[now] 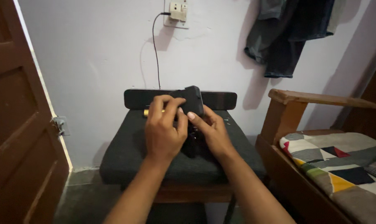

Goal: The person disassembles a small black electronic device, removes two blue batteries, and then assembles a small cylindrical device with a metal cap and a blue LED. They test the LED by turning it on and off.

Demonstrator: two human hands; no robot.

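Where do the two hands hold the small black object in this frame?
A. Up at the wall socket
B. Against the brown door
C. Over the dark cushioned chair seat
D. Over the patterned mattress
C: the left hand and right hand grip the black object above the dark seat cushion, in front of the chair's backrest.
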